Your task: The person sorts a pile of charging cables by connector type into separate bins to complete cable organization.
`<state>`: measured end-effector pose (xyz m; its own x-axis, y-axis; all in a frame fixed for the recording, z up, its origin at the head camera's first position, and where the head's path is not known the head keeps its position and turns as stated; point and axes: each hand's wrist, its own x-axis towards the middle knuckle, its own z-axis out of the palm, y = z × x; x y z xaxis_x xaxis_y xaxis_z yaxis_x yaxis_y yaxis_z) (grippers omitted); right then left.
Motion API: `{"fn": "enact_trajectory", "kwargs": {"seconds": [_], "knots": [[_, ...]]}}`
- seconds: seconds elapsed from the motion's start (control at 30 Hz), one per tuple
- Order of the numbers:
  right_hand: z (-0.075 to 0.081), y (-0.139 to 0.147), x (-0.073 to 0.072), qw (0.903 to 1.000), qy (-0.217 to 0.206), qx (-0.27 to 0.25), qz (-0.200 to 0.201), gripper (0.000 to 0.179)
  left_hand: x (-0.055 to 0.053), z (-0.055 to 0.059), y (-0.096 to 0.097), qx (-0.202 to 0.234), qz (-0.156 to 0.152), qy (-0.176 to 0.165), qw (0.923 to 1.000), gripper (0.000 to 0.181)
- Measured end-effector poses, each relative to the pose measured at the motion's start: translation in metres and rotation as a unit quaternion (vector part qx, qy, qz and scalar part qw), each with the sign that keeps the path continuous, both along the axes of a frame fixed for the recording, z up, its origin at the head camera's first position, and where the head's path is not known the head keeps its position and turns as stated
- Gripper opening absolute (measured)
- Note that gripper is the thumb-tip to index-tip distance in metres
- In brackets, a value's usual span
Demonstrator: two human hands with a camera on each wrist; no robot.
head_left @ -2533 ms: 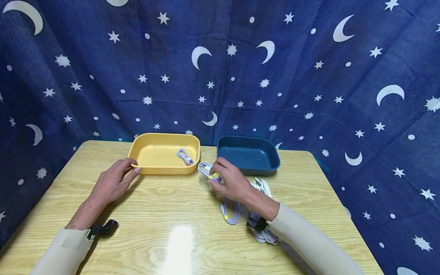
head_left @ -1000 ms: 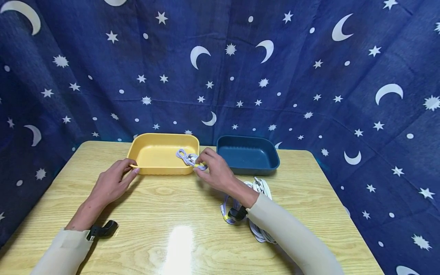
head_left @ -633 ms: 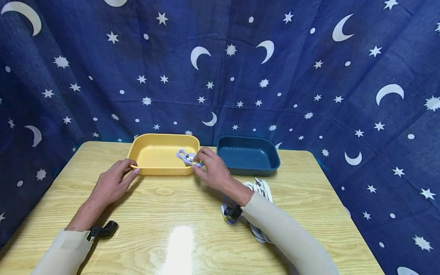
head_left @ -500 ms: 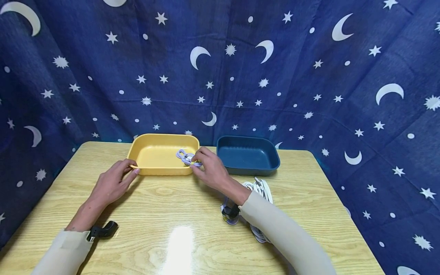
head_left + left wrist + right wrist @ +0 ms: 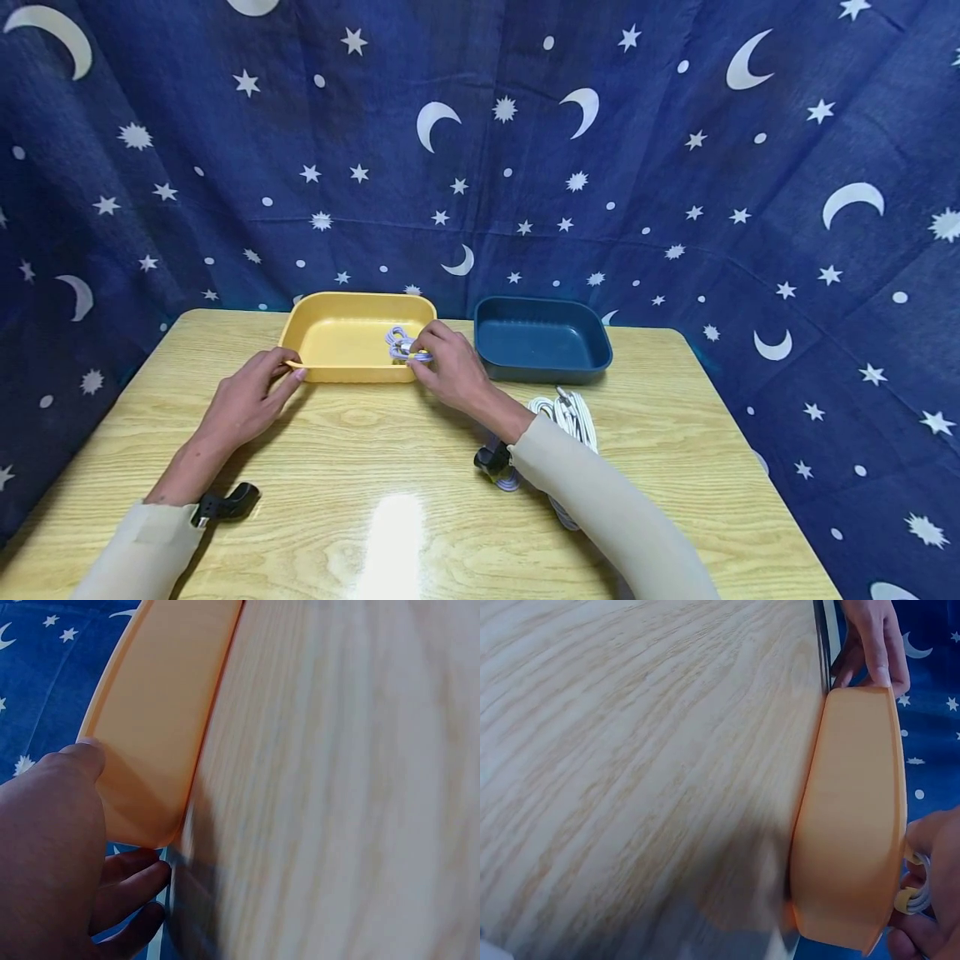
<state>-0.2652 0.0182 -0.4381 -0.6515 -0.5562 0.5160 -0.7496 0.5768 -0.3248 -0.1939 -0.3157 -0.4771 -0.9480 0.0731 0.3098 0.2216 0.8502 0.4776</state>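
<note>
My left hand (image 5: 247, 396) grips the left front corner of a yellow plastic bin (image 5: 352, 374), with the thumb on its rim in the left wrist view. My right hand (image 5: 456, 367) reaches over the bin's right end and pinches a coiled lilac charging cable (image 5: 420, 356). Yellow ties on that cable (image 5: 913, 901) show in the right wrist view. Another coiled lilac cable (image 5: 396, 335) lies inside the bin, partly overlapped by the held one. Whether the held cable touches the bin's floor, I cannot tell.
A dark blue bin (image 5: 543, 372) stands at the back right. White coiled cables (image 5: 576, 414) lie in front of it, partly under my right forearm. A lilac cable (image 5: 509, 482) is mostly hidden by the right wrist camera (image 5: 492, 459). A starry curtain (image 5: 480, 150) hangs behind the table.
My right hand has carried the lilac cable leftward from the table between the bins to inside the yellow bin's right end. My left hand has stayed on the corner.
</note>
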Motion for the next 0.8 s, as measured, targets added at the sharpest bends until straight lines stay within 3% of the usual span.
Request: {"fn": "enact_trajectory", "kwargs": {"seconds": [0.53, 0.8], "knots": [[0.001, -0.015, -0.008, 0.9996, -0.012, 0.020, -0.014, 0.011, 0.000, -0.002, -0.002, 0.003, -0.001, 0.011, 0.9999, 0.029], [-0.002, -0.015, -0.012, 0.9997, -0.021, -0.010, 0.001, 0.008, -0.001, -0.002, -0.001, 0.002, -0.002, 0.010, 1.0000, 0.029]]}}
